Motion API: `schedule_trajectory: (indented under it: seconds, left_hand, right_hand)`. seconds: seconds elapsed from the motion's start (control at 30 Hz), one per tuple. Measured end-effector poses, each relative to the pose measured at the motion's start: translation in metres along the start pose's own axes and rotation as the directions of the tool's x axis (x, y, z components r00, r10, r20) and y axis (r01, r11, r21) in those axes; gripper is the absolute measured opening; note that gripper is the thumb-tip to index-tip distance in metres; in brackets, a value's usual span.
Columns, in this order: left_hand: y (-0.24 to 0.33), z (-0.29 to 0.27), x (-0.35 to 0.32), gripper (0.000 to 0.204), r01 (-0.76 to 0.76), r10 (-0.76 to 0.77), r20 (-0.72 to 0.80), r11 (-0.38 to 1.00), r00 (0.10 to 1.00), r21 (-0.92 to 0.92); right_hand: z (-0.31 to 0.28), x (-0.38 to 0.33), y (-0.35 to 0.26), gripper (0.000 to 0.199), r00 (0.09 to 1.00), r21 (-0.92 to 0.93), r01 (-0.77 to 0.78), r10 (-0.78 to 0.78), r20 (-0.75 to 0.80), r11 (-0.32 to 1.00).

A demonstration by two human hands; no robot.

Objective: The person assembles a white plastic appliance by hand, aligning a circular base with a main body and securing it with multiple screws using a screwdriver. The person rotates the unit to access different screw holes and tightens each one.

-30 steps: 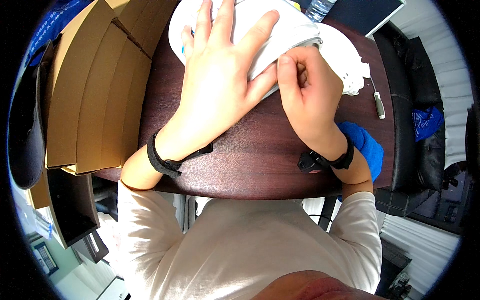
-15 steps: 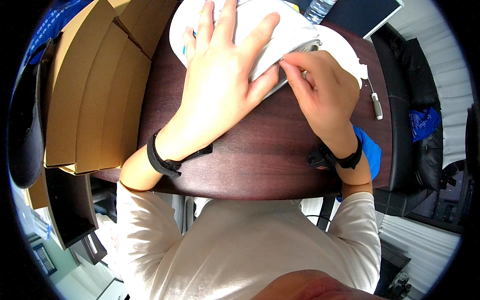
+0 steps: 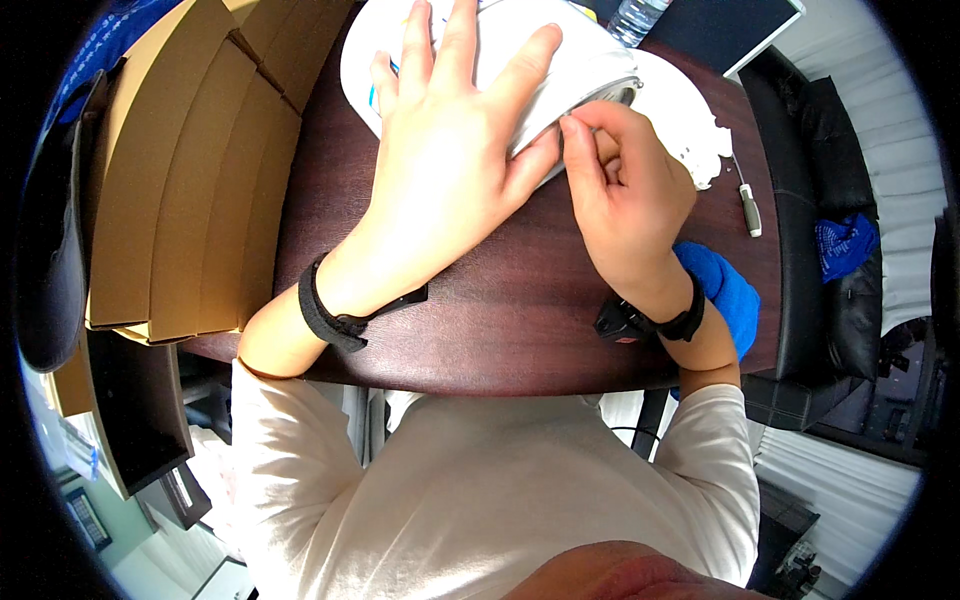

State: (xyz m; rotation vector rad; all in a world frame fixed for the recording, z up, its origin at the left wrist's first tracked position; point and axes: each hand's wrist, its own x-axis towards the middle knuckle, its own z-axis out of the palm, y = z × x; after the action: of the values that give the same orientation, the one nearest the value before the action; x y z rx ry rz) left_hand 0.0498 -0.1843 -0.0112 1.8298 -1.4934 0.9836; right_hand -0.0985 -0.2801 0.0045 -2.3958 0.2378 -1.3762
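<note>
Fingers [image 3: 575,140] of the right hand [image 3: 630,200] have shifted up the white pouch's [image 3: 560,60] edge.

Clad in a pale cream long-sleeved top, both sleeves pushed up toward the elbows. Bare left hand [image 3: 445,165] with a black fabric strap band [image 3: 335,310] buckled round the wrist. Bare right hand [image 3: 625,195] with a black wristband carrying a small dark boxy device [image 3: 640,322] at the wrist.

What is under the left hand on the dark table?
The left hand lies flat on a white fabric item, beside the right hand. The palm hides whatever lies beneath it.
</note>
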Motion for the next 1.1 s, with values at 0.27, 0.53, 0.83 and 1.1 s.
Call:
schedule_trajectory:
  seconds: [0.27,0.53,0.83,1.1]
  left_hand:
    - [-0.007,0.012,-0.005,0.065,-0.041,0.042,-0.049,0.999,0.998,0.034]
    - [0.029,-0.035,0.011,0.057,0.142,-0.132,0.151,0.988,0.980,-0.058]
    - [0.030,-0.026,0.013,0.054,0.139,-0.131,0.140,0.989,0.982,-0.050]
    - [0.026,-0.027,0.011,0.054,0.110,-0.102,0.125,0.992,0.987,-0.063]
  right_hand:
    - [-0.001,-0.002,-0.006,0.016,0.983,0.065,-0.184,0.183,0.034,0.981]
    - [-0.070,0.008,0.034,0.016,0.977,-0.221,-0.202,0.211,0.018,0.954]
    - [-0.199,-0.009,0.268,0.024,0.670,-0.703,-0.410,0.715,0.200,0.581]
    - [-0.169,-0.022,0.320,0.010,0.500,-0.728,-0.350,0.775,0.387,0.589]
